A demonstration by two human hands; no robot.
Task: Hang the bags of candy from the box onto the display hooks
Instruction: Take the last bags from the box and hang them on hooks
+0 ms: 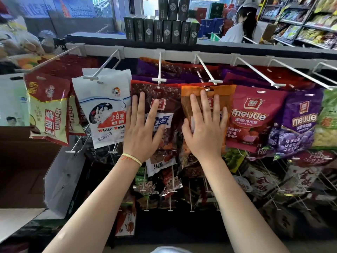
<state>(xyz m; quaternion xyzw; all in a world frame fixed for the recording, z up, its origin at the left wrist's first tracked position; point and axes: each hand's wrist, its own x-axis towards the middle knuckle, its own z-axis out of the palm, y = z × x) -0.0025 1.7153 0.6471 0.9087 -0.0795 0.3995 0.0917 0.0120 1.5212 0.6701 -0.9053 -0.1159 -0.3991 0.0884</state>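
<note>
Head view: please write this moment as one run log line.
left hand: flat on brown bag | right hand: flat on orange bag | both bags on hooks | nothing held

box (21,161) left | bags (255,117) on hooks (159,80)

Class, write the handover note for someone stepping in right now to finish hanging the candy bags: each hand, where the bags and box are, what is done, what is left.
Left hand: open, fingers flat against the dark brown bag, which hangs on its hook.
Right hand: open, flat against the orange bag, which hangs on the next hook.
Cardboard box: open at lower left; its contents cannot be seen.
Done: both pressed bags are on hooks; neither hand holds a bag.
Left: check the box for more bags and hang any that remain.
</note>
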